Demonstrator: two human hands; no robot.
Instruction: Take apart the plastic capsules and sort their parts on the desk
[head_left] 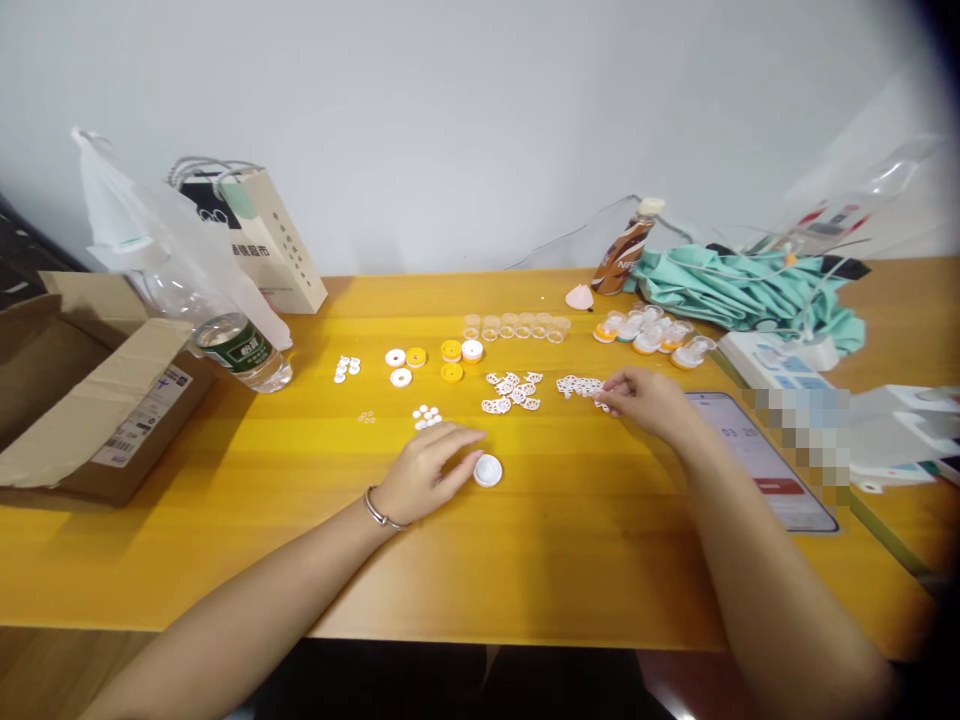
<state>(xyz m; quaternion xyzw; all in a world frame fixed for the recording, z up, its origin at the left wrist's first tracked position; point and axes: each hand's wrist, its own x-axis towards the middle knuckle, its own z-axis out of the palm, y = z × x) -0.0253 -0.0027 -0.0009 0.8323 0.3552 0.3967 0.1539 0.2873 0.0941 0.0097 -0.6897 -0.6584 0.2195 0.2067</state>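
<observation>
My left hand [429,468] rests on the table, fingers stretched and apart, its thumb at the left rim of a round white cap-like part [488,470]. The fingertips of my right hand [643,400] are pinched at the right end of a cluster of flat white openwork pieces [577,385]; a piece appears to be between them, partly hidden. To the left lies a second group of white openwork pieces [513,391]. Small white discs [427,416] sit just beyond my left hand, with tiny clear rings [366,417] farther left.
Yellow and white round parts [451,372], clear cups [517,328] and assembled pieces [652,333] stand behind. At left are a cardboard box [97,400] and water bottle [244,352]. At right are a phone [780,470], brown drink bottle [627,248] and green fabric [750,287].
</observation>
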